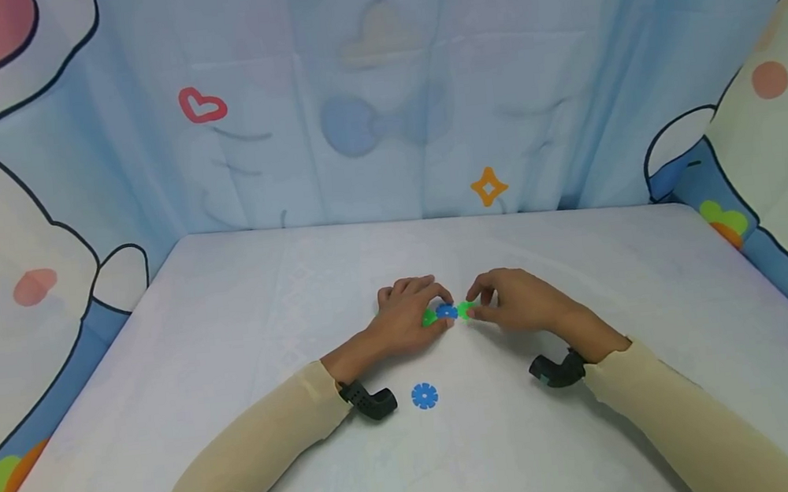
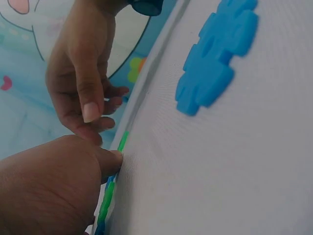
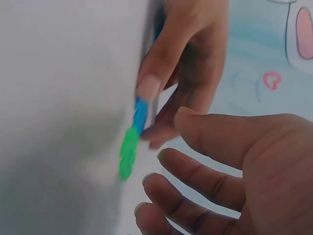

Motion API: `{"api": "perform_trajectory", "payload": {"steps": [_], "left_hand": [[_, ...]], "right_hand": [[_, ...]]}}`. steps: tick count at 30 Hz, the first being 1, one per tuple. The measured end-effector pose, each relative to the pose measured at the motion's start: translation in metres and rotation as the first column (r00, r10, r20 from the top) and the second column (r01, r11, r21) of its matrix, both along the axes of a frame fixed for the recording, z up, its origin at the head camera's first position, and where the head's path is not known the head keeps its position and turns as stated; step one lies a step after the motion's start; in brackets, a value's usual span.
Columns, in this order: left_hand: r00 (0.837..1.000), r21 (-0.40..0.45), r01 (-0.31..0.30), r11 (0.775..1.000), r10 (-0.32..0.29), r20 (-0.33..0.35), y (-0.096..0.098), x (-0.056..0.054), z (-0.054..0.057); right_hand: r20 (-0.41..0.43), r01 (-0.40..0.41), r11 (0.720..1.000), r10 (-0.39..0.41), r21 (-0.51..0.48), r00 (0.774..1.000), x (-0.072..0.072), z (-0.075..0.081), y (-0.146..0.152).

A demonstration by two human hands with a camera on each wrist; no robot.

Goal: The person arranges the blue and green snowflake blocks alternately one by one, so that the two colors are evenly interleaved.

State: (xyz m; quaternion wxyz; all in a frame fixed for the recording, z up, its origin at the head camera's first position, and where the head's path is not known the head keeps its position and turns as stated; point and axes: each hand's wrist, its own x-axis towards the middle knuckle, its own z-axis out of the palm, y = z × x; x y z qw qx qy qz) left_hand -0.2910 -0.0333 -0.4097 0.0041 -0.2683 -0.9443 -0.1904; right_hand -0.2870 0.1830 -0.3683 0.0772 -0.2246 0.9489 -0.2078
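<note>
A row of notched plastic snowflake discs, joined edge to edge, lies on the white table. In the head view I see a green disc (image 1: 429, 317), a blue disc (image 1: 446, 311) and another green disc (image 1: 466, 310) at the right end. My left hand (image 1: 404, 316) pinches the blue disc between thumb and forefinger and hides part of the row. More of the row, including a blue piece (image 2: 100, 228), shows in the left wrist view. Beside the right-end green disc, my right hand (image 1: 520, 301) has its fingers apart; the right wrist view shows a gap between them and the disc.
A loose blue disc (image 1: 424, 396) lies flat on the white table (image 1: 316, 475), nearer the body than the row. Black wrist cameras (image 1: 373, 402) sit on both wrists. A light-blue printed curtain (image 1: 394, 175) hangs behind the table.
</note>
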Motion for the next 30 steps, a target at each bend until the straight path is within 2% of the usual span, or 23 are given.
{"api": "perform_trajectory", "payload": {"steps": [7,12,16,23,30], "left_hand": [[1.000,-0.041,0.019,0.999,-0.019,0.017,0.008,-0.002,0.002],[0.999,-0.094,0.009,0.996,-0.004,0.050,0.007,-0.003,0.007],[0.998,-0.111,0.036,0.993,-0.030,0.049,0.008,-0.005,0.010],[0.995,-0.081,0.082,0.993,-0.078,0.059,0.017,-0.007,0.013],[0.995,-0.073,0.084,0.994,-0.080,0.063,0.023,-0.006,0.012]], "right_hand": [[0.004,-0.105,0.994,0.105,-0.029,0.994,0.034,0.004,-0.010],[0.015,-0.137,0.991,0.137,-0.003,0.990,0.060,0.006,-0.024],[0.014,-0.176,0.984,0.176,0.025,0.984,0.076,0.008,-0.032],[-0.012,-0.290,0.956,0.291,0.029,0.957,0.087,0.006,-0.045],[-0.026,-0.311,0.949,0.312,0.051,0.950,0.087,0.003,-0.055]]}}
